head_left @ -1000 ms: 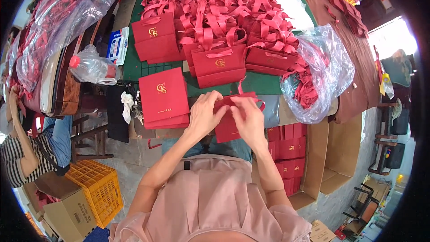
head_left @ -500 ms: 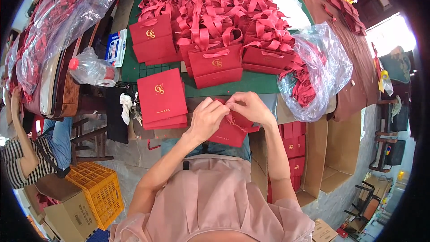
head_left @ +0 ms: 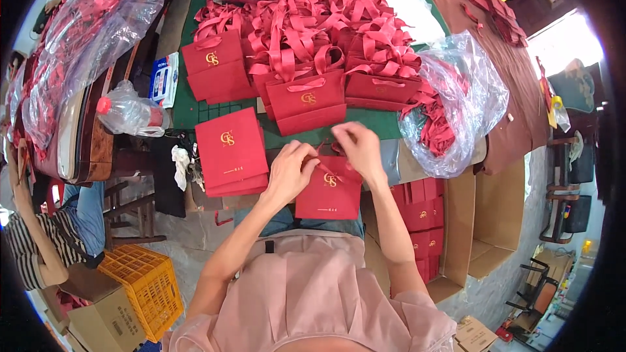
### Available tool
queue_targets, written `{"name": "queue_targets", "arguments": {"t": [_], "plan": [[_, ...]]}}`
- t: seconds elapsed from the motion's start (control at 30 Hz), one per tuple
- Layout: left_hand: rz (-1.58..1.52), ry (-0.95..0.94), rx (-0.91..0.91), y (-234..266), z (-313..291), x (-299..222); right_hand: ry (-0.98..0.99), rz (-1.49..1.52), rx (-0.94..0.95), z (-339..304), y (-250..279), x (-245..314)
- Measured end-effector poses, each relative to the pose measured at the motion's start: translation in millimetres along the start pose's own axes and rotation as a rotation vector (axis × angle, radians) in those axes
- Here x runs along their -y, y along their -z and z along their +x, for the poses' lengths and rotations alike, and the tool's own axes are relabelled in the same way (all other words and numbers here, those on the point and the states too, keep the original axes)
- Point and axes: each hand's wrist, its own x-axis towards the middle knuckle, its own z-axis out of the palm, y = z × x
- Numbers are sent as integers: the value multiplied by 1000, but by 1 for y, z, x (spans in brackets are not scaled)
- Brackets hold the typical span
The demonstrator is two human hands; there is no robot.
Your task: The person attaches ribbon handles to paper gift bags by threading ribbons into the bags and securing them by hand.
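A flat red paper gift bag (head_left: pixel 328 199) with a gold emblem lies at the table's front edge, close to my body. At its upper left, my left hand (head_left: pixel 291 172) pinches a red ribbon (head_left: pixel 323 167) between thumb and forefinger. My right hand (head_left: pixel 360 148) hovers over the bag's upper right with its fingers curled together; whatever they hold, if anything, is hidden. Left of my hands sits a stack of flat red bags (head_left: pixel 229 150). Beyond them, several red bags with ribbon handles (head_left: pixel 306 101) stand in rows on the green mat (head_left: pixel 189 112).
Loose red ribbons fill a clear plastic bag (head_left: pixel 479 85) at the right. A wrapped plastic bottle (head_left: pixel 134 114) and a wipes pack (head_left: pixel 164 79) stand at the left. Cartons (head_left: pixel 492 221) are below right, a yellow crate (head_left: pixel 140 287) below left. Another person's striped sleeve (head_left: pixel 36 248) shows far left.
My hands have moved apart, the right one lifting up and away from the bag. The bag now lies straighter, with its front more exposed. The whole view has shifted slightly.
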Motion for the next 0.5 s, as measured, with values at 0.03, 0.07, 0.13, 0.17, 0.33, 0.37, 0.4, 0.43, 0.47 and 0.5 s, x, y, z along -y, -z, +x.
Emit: {"name": "queue_targets", "arguments": {"t": [0.03,0.07,0.13,0.17,0.33,0.37,0.4,0.43,0.47,0.5], "plan": [[-15,26,-1,0,-1,1,96,-89,-87,2,6,-2],[-15,27,-1,-1,-1,1,37,-121,-117,2,12,-2],[49,71,-67,-3,3,1,0,-223,-79,1,19,1],[99,36,-93,-4,6,1,-37,-326,-41,0,21,3],[288,17,-111,-17,19,-3,-22,-521,-33,-6,0,-2],[301,15,-117,-20,21,-3,1,-499,-60,-7,-2,-5],[313,12,-122,-22,22,-3,23,-478,-88,-7,-4,-9],[307,24,-120,-23,24,-2,62,-460,-98,-7,-5,-9],[307,24,-121,-23,24,-1,63,-460,-98,-7,-3,-8],[254,38,-128,-23,23,0,57,-389,-72,-8,-1,-7]]}}
